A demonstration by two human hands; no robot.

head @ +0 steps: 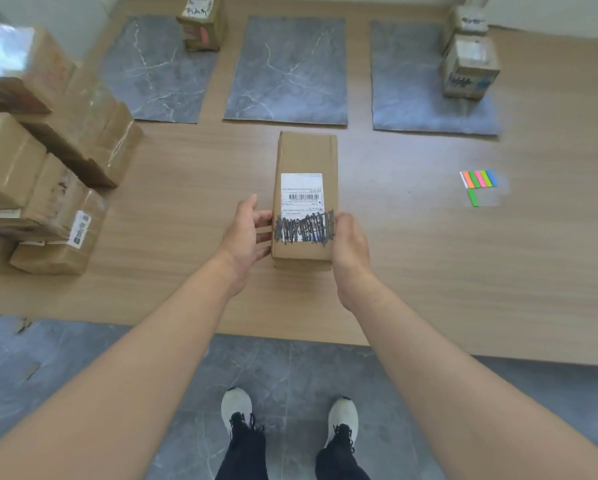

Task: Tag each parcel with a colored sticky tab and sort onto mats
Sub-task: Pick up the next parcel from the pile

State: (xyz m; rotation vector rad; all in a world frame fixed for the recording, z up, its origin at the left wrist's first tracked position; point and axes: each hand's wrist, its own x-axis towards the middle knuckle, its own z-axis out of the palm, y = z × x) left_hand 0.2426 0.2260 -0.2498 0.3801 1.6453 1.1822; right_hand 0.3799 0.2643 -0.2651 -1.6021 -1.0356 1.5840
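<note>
Left of the parcel (304,161) sits the untagged stack (48,174). My left hand (247,233) curls its fingers against the parcel's left side, thumb raised. My right hand (351,247) cups the right side, its fingers hidden behind the box. The parcel seems to rest on the table (429,254), just short of the middle mat (287,71). I'd square it label up, steady it with my left hand, then free my right for the sticky tabs (479,180), well to its right.
</note>
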